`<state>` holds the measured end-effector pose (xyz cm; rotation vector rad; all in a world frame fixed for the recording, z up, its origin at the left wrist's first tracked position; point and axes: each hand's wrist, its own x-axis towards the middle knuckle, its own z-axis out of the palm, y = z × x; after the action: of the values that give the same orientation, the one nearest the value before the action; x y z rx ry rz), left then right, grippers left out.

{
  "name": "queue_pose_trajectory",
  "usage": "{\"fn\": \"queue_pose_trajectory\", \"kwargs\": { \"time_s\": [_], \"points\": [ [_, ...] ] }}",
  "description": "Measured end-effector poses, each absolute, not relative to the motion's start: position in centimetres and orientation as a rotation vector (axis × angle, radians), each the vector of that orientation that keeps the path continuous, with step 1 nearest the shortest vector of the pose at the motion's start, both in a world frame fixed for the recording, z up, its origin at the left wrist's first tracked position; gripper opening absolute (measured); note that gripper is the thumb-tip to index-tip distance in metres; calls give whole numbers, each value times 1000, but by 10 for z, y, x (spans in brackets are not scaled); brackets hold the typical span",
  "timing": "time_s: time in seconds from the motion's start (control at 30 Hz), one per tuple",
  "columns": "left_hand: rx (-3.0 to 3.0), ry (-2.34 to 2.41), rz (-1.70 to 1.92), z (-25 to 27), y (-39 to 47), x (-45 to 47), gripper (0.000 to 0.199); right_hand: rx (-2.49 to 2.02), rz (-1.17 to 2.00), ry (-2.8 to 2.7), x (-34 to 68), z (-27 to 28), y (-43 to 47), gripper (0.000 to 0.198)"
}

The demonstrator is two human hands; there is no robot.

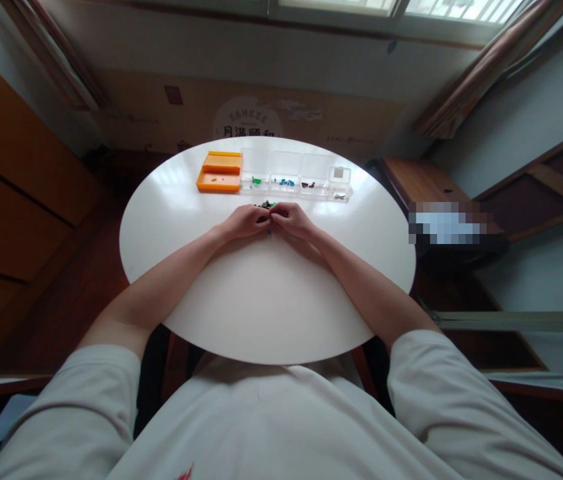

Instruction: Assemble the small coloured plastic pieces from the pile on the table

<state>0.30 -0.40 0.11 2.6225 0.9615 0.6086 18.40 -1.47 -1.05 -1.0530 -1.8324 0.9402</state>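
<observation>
Room: window [338, 5] up top, big carton [361, 110] against the wall behind the table.
Carton text: arched "YANKEE" over "月满颐和", bottom edge cut off by the table; smaller print too faint to read.
Table: white, round-edged table [271, 300].
Pile: mixed small pieces [266, 205], dark, green, some red, just beyond the fingertips.
Left hand: left hand [246, 221] curled at the pile, fingertips meeting the other hand's.
Right hand: right hand [291, 219], fingers bent inward.
Grip: both look pinched; can't tell if a piece is held.
Orange box: orange box [218, 189], lid open, few orange bits.
Clear bins: clear bins [281, 191] beside it, green, blue, dark bits.
Shirt: red mark [184, 474], unreadable.
</observation>
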Motion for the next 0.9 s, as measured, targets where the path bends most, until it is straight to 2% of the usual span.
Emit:
{"fn": "queue_pose_trajectory", "kwargs": {
  "time_s": [0.9],
  "points": [
    [2637, 989, 610, -6, 1, 4, 34, -1082, 976, -1776, 182, -11, -16, 15]
  ]
}}
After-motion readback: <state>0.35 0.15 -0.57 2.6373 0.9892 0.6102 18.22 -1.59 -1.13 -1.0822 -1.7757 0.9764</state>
